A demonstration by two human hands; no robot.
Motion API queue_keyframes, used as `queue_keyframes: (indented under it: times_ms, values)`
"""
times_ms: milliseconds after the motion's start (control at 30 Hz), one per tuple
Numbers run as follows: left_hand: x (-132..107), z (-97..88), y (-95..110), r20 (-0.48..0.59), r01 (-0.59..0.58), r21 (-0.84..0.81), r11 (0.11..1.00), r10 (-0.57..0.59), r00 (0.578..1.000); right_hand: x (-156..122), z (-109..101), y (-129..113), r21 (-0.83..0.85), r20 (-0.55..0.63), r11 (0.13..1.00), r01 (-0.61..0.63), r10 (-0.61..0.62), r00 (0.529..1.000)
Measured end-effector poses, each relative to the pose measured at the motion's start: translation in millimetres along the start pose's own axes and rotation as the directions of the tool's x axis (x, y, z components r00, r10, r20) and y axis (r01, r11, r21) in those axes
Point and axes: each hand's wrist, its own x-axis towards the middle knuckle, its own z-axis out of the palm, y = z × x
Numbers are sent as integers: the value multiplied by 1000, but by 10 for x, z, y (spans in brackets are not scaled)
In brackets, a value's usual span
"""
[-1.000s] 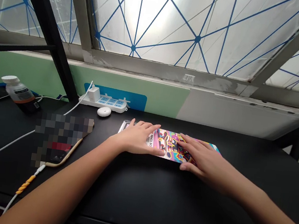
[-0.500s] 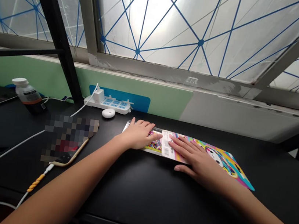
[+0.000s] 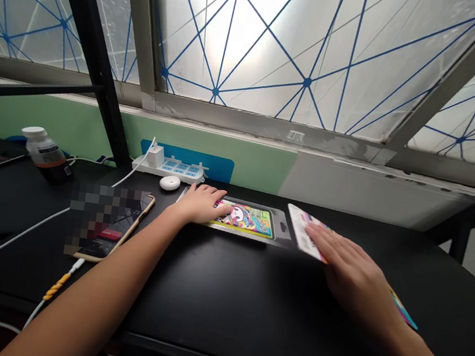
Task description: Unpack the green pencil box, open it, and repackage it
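My left hand (image 3: 202,204) lies on the left end of a clear plastic package (image 3: 285,232), its fingers stretched out and pressing it to the desk. A bright cartoon-printed insert (image 3: 249,218) shows inside the package. To the right, my right hand (image 3: 356,274) is closed on a colourful printed card (image 3: 302,237), holding it tilted above the desk. The card's white left end with printing shows; my hand covers its middle, and a teal corner shows near my wrist.
On the black desk (image 3: 211,304), a phone (image 3: 119,232) on a charging cable lies by my left forearm. Behind it are a white earbud case (image 3: 169,183), a power strip (image 3: 181,169) and a white-capped bottle (image 3: 44,154). A black frame post (image 3: 90,57) rises at left.
The printed card has come off the plastic package and moved right in my right hand, uncovering the insert. My left hand has shifted slightly left with the package under it.
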Motion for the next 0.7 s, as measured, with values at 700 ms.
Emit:
queue_keyframes:
  times_ms: [700]
  values:
    - [50, 133, 196, -113, -1, 24, 1000, 3, 994, 917, 626, -1430, 585, 453, 811, -20, -306, 838]
